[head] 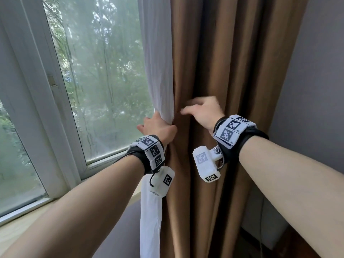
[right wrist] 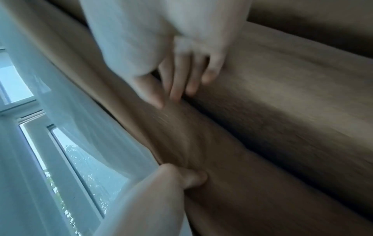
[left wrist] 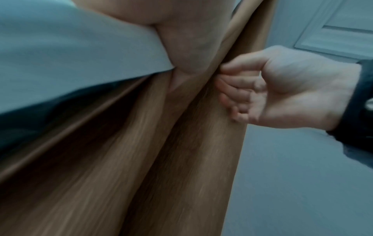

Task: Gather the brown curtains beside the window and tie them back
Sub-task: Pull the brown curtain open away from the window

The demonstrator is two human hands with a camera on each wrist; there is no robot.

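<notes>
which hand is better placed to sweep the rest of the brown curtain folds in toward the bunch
Right. The left hand already grips the white sheer curtain and the brown fabric curtain's edge. The right hand rests with loose fingers on the brown folds, holding nothing, probably free to sweep.

White sheer curtain (head: 158, 58) hangs just left of the heavier drapes, pinched in at mid-height, loose tail dropping below. Behind it, window glass (head: 104, 75), hazy; green trees beyond, soft and indistinct. White window frame (head: 37, 71) runs at a slant down the left; a small latch (head: 52, 83) sits on it. Pale sill (head: 22, 226) along the bottom left. Grey wall (head: 314, 86) at right. A thin dark cord (head: 261, 229) runs down near the wall's lower part. From the left wrist view, a white panelled surface (left wrist: 333, 30) shows at upper right, blurred.
</notes>
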